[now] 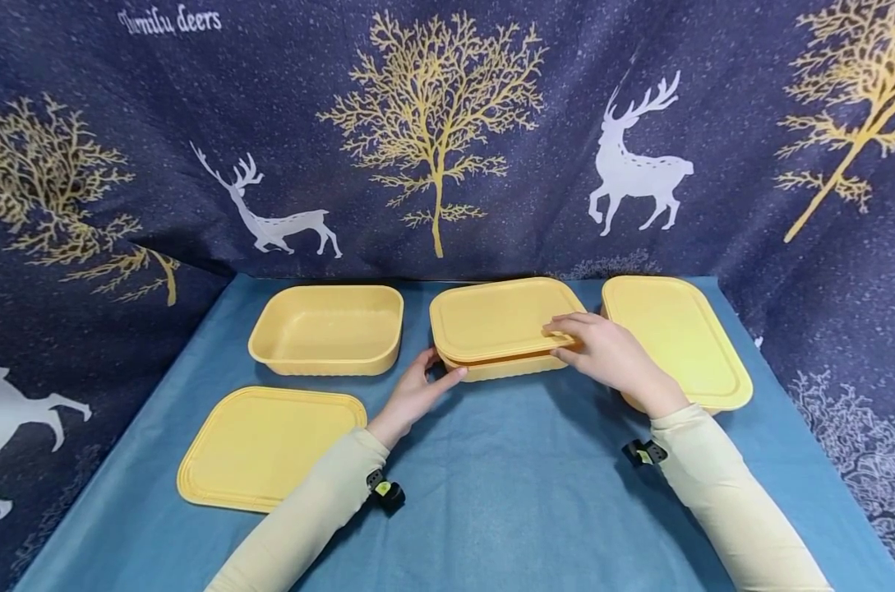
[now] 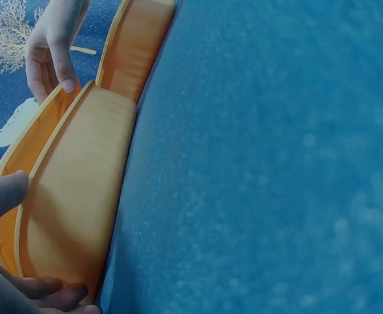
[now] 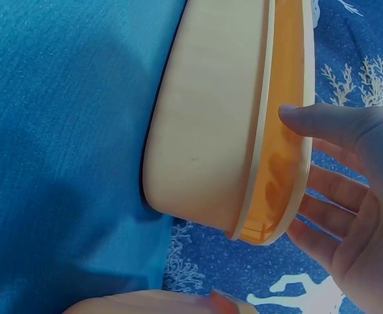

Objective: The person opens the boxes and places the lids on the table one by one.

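In the middle of the table, a yellow rectangular food container [image 1: 514,367] has its matching lid [image 1: 499,316] resting over it, raised along the front so that a gap shows. My right hand [image 1: 615,353] pinches the lid's right front edge, thumb underneath and fingers on top; the right wrist view shows the thumb [image 3: 302,118] inside the gap. At the left front corner my left hand [image 1: 416,391] holds the container, its fingers round the end and its thumb near the rim.
To the left stands an open yellow container [image 1: 325,329], with a loose lid [image 1: 269,448] lying flat in front of it. A lidded container [image 1: 672,337] sits at the right, close behind my right hand. Blue cloth [image 1: 506,493] covers the table; a printed curtain [image 1: 491,205] hangs behind.
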The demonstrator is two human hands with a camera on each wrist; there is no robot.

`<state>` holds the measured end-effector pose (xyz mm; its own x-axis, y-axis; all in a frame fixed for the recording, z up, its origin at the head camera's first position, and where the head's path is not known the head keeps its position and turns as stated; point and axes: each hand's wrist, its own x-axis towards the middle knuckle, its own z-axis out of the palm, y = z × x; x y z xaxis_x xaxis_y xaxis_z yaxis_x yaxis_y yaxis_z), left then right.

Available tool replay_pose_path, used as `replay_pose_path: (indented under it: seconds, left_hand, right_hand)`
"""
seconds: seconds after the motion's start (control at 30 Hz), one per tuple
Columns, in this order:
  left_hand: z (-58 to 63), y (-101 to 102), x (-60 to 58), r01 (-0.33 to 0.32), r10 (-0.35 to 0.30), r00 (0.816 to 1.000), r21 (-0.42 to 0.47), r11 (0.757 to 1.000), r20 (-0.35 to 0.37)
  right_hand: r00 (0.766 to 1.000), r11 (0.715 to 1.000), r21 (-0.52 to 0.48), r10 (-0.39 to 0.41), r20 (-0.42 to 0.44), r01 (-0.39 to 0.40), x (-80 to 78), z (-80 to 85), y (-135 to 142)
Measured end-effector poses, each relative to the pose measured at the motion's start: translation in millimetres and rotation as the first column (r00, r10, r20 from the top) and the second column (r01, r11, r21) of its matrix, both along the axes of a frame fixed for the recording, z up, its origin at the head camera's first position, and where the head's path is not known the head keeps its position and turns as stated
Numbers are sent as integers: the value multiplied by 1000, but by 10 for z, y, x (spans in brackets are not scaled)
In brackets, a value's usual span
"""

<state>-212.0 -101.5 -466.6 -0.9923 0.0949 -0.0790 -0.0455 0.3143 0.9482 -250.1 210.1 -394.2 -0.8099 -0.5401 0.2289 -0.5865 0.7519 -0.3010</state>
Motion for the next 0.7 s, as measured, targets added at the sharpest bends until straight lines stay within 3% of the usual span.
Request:
replay_pose_path:
  seconds: [0.33,0.7]
  left_hand:
    - [55,16,-17,-38,37,998,25,999,52]
    - [80,-1,-48,-28,26,997,36,999,69]
  right_hand:
    - [1000,1000,7,9,1,-9,-28,-21,-12]
    - [999,1000,-10,-3,42,3,-103,-46,-30]
